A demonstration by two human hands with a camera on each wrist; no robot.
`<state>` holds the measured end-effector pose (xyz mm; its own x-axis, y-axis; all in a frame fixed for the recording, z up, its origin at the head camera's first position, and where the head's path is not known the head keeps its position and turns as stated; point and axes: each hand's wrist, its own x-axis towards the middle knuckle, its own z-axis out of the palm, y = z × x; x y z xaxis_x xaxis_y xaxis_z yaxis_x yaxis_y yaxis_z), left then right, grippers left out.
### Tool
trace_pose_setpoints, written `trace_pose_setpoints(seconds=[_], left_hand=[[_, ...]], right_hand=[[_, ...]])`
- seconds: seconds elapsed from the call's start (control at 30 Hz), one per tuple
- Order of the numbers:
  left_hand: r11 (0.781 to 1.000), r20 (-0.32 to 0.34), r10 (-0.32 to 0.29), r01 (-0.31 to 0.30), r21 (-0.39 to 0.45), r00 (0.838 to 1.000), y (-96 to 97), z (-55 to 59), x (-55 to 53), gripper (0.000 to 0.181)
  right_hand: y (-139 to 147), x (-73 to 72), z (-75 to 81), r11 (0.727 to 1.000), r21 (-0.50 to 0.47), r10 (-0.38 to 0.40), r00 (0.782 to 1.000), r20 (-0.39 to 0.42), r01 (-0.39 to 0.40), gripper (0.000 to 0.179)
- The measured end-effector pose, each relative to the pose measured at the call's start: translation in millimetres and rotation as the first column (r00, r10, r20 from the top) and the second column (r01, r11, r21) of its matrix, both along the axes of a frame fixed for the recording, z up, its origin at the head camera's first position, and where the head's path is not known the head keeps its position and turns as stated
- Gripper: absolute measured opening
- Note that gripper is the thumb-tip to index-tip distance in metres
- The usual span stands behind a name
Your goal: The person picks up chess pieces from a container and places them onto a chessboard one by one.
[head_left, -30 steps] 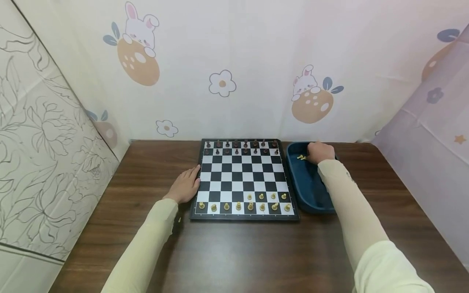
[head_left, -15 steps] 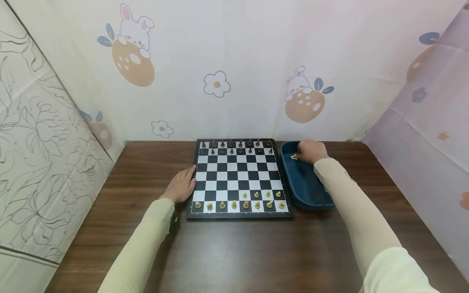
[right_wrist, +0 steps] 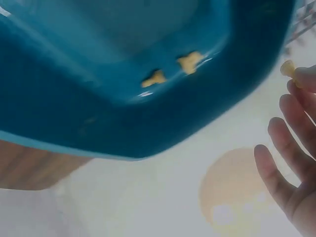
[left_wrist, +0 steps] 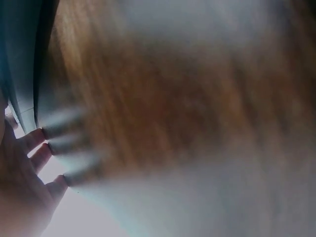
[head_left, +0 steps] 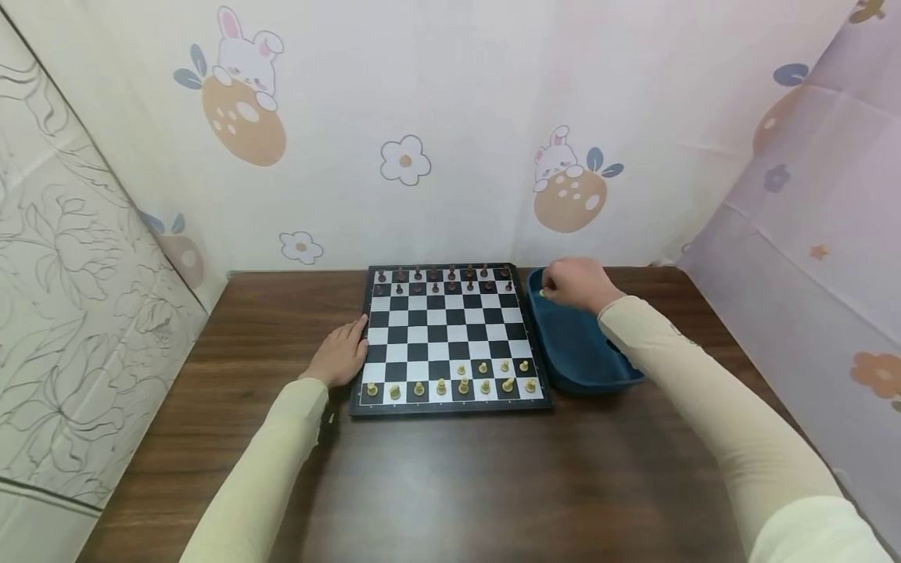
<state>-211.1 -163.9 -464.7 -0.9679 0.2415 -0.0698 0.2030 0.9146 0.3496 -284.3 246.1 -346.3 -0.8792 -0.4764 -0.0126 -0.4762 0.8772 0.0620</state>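
Note:
My left hand (head_left: 338,353) rests at the left edge of the black-and-white chessboard (head_left: 436,335), fingers extended. The left wrist view shows those fingers spread over the table, much of it blurred. Above the back left of a blue tray (head_left: 580,383), my right hand (head_left: 579,283) pinches a small yellow chess pawn (right_wrist: 287,68) between thumb and index finger, its other fingers loose. Two yellow pieces lie in the tray: one chess piece (right_wrist: 154,78) and another chess piece (right_wrist: 190,62). Yellow pieces (head_left: 441,387) fill the near row, with several pawns (head_left: 482,367) ahead on the right.
Dark red-brown pieces (head_left: 452,286) stand in the two far rows. The board and tray sit side by side on a brown wooden table (head_left: 436,485). A patterned curtain (head_left: 464,211) hangs behind the table's back edge.
My right hand has risen from inside the tray and moved left toward the board, with a yellow pawn in its pinch. The left hand stays at the board's edge. The head view has shifted slightly.

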Motion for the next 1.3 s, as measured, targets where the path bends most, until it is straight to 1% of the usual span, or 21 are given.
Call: trace_pose_setpoints(seconds=[0.2,0.3,0.37,0.5,0.63,0.7,0.77,0.8,0.87,1.1,1.3], left_hand=[[1.000,0.003,0.014,-0.014,0.006,1.000,-0.6,-0.4,-0.8,0.056],[1.000,0.015,0.017,-0.018,0.014,1.000,0.3,-2.1,-0.5,0.056],[1.000,0.025,0.020,-0.020,0.014,0.999,-0.4,-2.6,-0.9,0.056],[1.000,0.027,0.020,-0.020,0.010,0.999,-1.3,-1.9,-1.1,0.056],[1.000,0.010,0.014,-0.014,0.008,1.000,-1.4,-1.4,-1.0,0.056],[1.000,0.006,0.011,-0.011,0.007,1.000,-1.2,-1.4,-0.9,0.056],[1.000,0.007,0.010,-0.010,0.003,1.000,-0.9,-1.6,-0.9,0.056],[1.000,0.008,0.012,-0.012,0.002,1.000,-0.8,-1.7,-0.9,0.056],[1.000,0.005,0.011,-0.011,0.000,1.000,-0.6,-2.2,-1.2,0.056],[1.000,0.005,0.016,-0.016,0.007,1.000,0.1,-1.2,-1.1,0.056],[1.000,0.010,0.029,-0.029,0.003,1.000,-0.4,-0.9,-0.8,0.056]], right_hand=[[-41.7,16.3,7.7,0.995,0.033,0.093,0.996,0.013,-0.093,0.006],[-62.5,26.1,6.1,0.987,0.032,0.158,0.987,0.023,-0.159,0.006],[-77.1,31.2,2.4,0.976,0.032,0.213,0.977,0.025,-0.214,0.006],[-103.2,41.2,-5.7,0.942,0.033,0.334,0.942,0.039,-0.335,0.008],[-125.1,50.4,-13.0,0.897,0.025,0.441,0.896,0.053,-0.442,0.009],[-134.4,54.0,-16.7,0.873,0.031,0.485,0.872,0.059,-0.487,0.009],[-142.0,57.1,-20.1,0.853,0.037,0.517,0.853,0.067,-0.520,0.009],[-145.3,58.2,-22.0,0.845,0.043,0.529,0.846,0.071,-0.533,0.009],[-150.5,59.9,-25.1,0.838,0.055,0.537,0.839,0.087,-0.542,0.009],[-157.9,62.0,-31.9,0.840,0.072,0.521,0.836,0.173,-0.539,0.009],[-158.9,61.5,-38.1,0.839,0.076,0.515,0.832,0.204,-0.538,0.010]])
